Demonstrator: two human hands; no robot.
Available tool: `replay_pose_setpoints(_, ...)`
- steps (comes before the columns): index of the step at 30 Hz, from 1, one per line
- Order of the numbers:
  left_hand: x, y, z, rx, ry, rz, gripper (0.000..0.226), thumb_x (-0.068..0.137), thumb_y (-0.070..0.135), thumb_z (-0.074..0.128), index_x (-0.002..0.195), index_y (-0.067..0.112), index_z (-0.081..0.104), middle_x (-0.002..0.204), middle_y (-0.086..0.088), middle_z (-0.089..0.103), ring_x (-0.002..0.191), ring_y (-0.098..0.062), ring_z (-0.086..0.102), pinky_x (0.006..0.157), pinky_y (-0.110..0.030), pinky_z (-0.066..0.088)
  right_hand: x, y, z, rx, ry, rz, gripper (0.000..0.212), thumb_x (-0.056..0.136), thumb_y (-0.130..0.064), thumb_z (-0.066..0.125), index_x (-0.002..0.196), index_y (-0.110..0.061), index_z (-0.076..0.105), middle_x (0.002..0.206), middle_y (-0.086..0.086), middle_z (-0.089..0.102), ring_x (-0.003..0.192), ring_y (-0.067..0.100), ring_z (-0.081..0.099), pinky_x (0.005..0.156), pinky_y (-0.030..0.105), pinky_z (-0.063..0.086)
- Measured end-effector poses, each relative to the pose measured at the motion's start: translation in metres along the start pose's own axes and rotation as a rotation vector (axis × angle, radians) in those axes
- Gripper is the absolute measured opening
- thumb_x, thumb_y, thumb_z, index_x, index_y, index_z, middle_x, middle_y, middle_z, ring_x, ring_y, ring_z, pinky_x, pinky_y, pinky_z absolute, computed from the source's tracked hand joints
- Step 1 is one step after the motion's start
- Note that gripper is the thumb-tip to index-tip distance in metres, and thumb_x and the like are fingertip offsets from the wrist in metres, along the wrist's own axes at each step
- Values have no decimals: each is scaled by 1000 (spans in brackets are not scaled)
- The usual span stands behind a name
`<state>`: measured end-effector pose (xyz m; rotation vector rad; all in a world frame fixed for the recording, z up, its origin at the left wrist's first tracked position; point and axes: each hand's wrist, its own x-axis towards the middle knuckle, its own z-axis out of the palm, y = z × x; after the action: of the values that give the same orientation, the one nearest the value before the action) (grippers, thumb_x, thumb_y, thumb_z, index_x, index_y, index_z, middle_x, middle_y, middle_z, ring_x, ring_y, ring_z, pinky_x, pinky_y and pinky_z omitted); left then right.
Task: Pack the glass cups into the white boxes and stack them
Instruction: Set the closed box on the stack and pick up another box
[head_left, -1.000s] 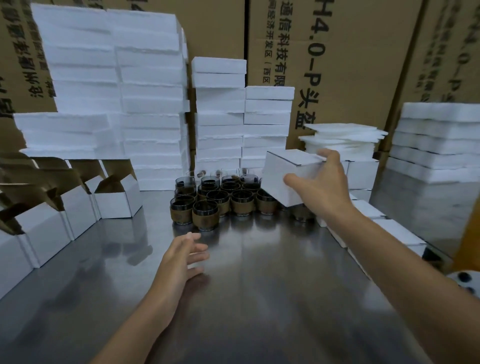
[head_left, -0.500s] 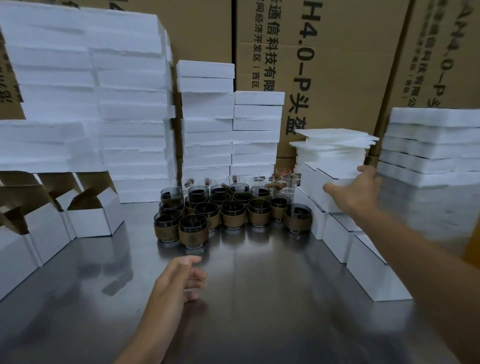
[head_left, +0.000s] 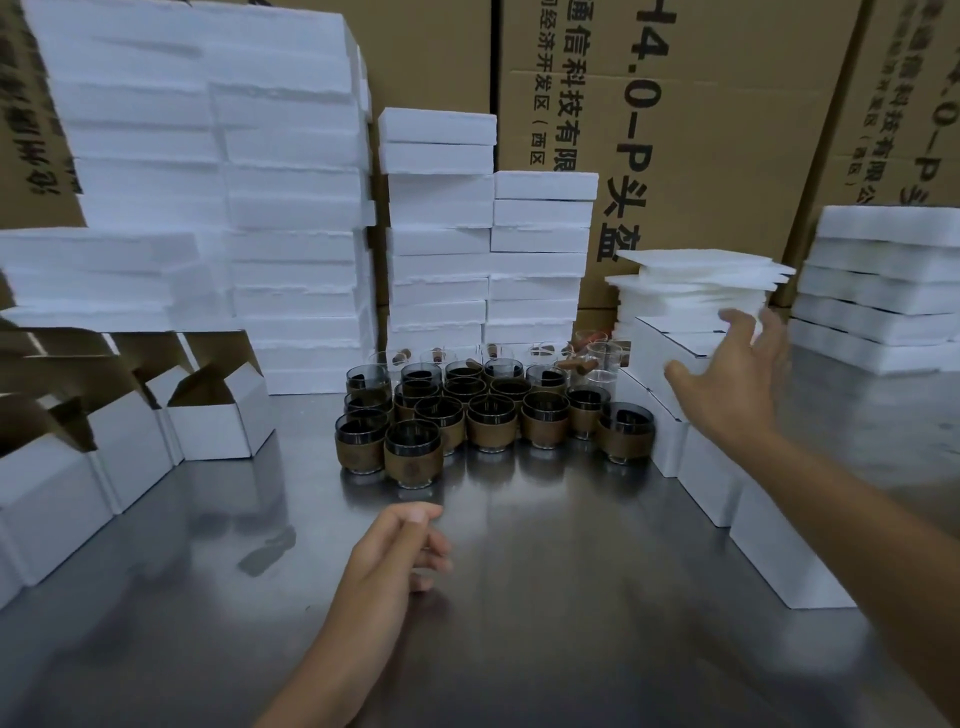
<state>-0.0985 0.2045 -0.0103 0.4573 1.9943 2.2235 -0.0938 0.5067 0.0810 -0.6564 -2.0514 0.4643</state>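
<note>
Several dark glass cups (head_left: 491, 415) with brown sleeves stand bunched at the middle of the steel table (head_left: 519, 623). A row of closed white boxes (head_left: 779, 551) runs along the right, with one more box (head_left: 670, 348) stacked at its far end. My right hand (head_left: 737, 379) hovers just off that stacked box, fingers spread, holding nothing. My left hand (head_left: 400, 551) hangs low over the table in front of the cups, fingers loosely curled and empty. Open white boxes (head_left: 218, 415) with brown insides line the left.
Tall stacks of white foam blocks (head_left: 291, 208) fill the back and left, with more (head_left: 883, 291) at the right. Thin foam sheets (head_left: 701, 280) are piled behind the stacked box. Brown cartons (head_left: 701, 130) form the back wall. A few clear glasses (head_left: 597, 358) stand behind the cups.
My right hand carried a closed white box to the right, set it on the row's far end and has let go, fingers now spread. My left hand curled slightly.
</note>
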Motion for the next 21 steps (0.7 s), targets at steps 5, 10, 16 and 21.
replay_pose_setpoints(5, -2, 2, 1, 17, 13, -7, 21, 98, 17, 41, 96, 12, 61, 72, -2, 62, 62, -8, 59, 63, -29, 41, -51, -57, -2, 155, -324, -418, 26, 86, -26, 62, 112, -24, 55, 114, -7, 50, 102, 3, 43, 83, 26, 37)
replay_pose_setpoints(10, -8, 8, -3, 13, 21, 16, 18, 95, 19, 46, 93, 12, 61, 67, 5, 63, 67, -10, 59, 67, -32, 41, -140, -73, 37, 334, -609, -339, 9, 85, -18, 63, 83, -26, 60, 89, -10, 61, 88, 7, 55, 79, 27, 44)
replay_pose_setpoints(16, -14, 13, -15, 0, 88, 37, 14, 93, 13, 49, 92, 16, 63, 70, 4, 63, 71, -10, 59, 68, -23, 44, -165, -63, 58, 301, -620, -355, 9, 85, -16, 62, 84, -24, 63, 84, -16, 57, 83, 0, 53, 70, 16, 41)
replay_pose_setpoints(21, -4, 24, -25, 26, 243, 115, 15, 91, 9, 52, 88, 20, 62, 75, 0, 64, 63, 0, 59, 67, -21, 45, -167, -65, 54, 144, -613, -470, 9, 88, -23, 56, 88, -32, 57, 87, -18, 53, 84, 0, 50, 74, 23, 45)
